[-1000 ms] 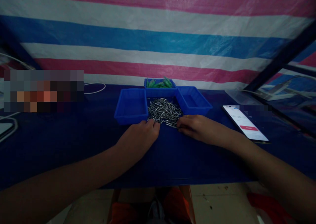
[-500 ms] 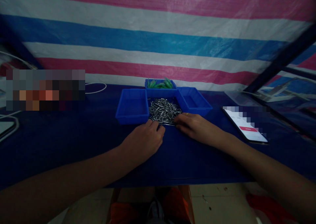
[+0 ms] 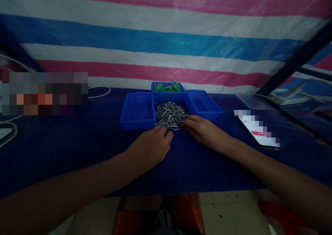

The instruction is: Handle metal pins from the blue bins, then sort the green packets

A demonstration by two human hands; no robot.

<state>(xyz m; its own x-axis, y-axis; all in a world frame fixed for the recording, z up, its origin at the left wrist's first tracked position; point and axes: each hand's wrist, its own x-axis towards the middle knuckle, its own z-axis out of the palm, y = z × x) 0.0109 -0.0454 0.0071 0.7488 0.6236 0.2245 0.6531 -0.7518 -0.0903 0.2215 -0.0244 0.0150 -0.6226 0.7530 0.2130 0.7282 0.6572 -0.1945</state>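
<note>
A heap of small silver metal pins (image 3: 171,114) lies on the blue tabletop between the blue trays. My left hand (image 3: 153,143) rests at the heap's near left edge, palm down, its fingers bent, with a gap between thumb and forefinger. At the near right edge, my right hand (image 3: 202,128), wearing a ring, touches the pins with its fingertips; its fingers are loosely bent and nothing clearly held shows in them. Both hands look open, though the undersides of their fingers are hidden. Behind the heap, a blue tray (image 3: 168,96) holds green pieces (image 3: 167,87).
An empty-looking blue tray (image 3: 138,109) stands left of the heap, another blue tray (image 3: 204,103) right of it. Farther right lies a phone (image 3: 255,129) with a lit screen. A white cable (image 3: 100,91) curves at the left rear. Striped sheeting (image 3: 166,41) hangs behind the table.
My right fingertips have shifted slightly left along the edge of the pins. My left hand stays nearly where it was. The whole view has moved a little.
</note>
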